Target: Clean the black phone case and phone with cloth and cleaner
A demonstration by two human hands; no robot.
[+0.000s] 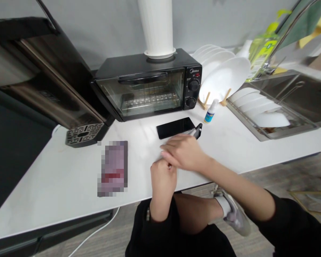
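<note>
Left hand: the person's left hand (163,175) is at the near edge of the worktop (140,150), fingers curled downward (whether it pinches anything is hidden).
Right hand: the right hand (186,151) reaches in from the right, its fingers bent and pressed against the left hand; I cannot tell whether it grips something.
Black slab: a flat, phone-like black slab (175,127) lies just beyond the right hand, in front of the oven.
Dark-edged item: a tilted dark-edged item (199,131) shows right behind the right hand, partly hidden by it; whether they touch is unclear.
Small bottle: a white bottle with a blue label (209,116) stands on the worktop, farther right.
Oven: a black toaster oven (149,94) sits at the far side, door closed, a white ribbed vessel (157,26) on top.
Left side: a blurred-out flat object (113,160) lies left of the hands, nearer than the dispenser's drip tray (85,134).
Right side: white plates (226,78) lean in a wooden rack (205,101) beside the oven; more white dishes (273,119) are at the sink.
</note>
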